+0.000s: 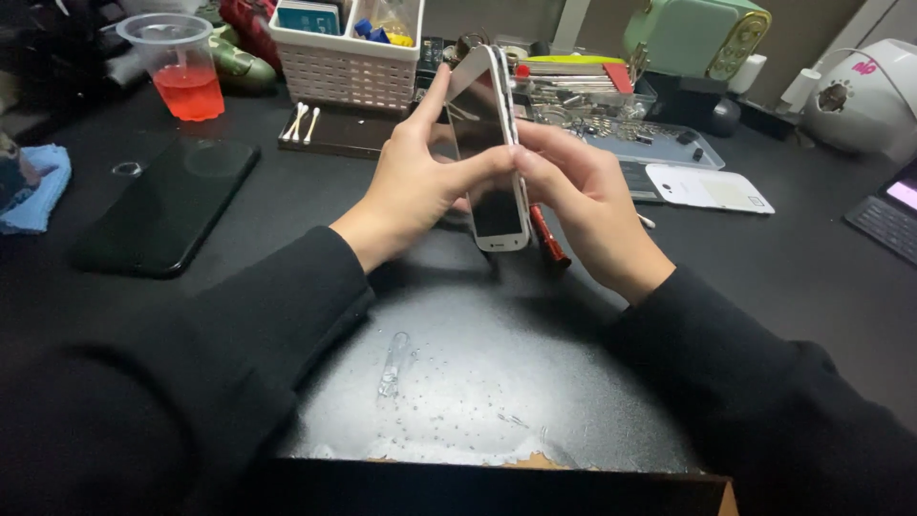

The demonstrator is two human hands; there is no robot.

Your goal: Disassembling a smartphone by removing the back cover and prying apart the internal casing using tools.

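While I watch from the head camera, these lines run from my hands outward.

Left hand: my left hand [413, 182] grips the white smartphone [492, 153] from its left side, thumb laid across the dark screen, fingers wrapped behind it.

Right hand: my right hand [578, 201] clasps the same phone from its right edge, fingertips pressed along the seam where the screen stands slightly away from the body (how far it is parted I cannot tell).

Phone: it is held upright between both hands, above the table, tilted a little, bottom end down.

Just under the hands: a red-handled tool [549, 239] lies on the black table [793, 277], partly hidden by my right hand.

Below the hands, towards me: a pale scuffed patch of the mat carries small clear glass fragments [394, 365].

Right of the right hand: a white back cover [707, 187] lies flat, near but apart from it.

Beyond the hands: a clear tray of small parts [650, 139], a white basket [344, 62], and cotton swabs [301, 122] on a dark block.

Left of the left hand: a black phone [167, 205] lies face up, well apart.

Far left: a plastic cup of red liquid [183, 67] and a blue cloth [38, 186].

Far right: a white rounded device [860, 96] and a green box [697, 36].
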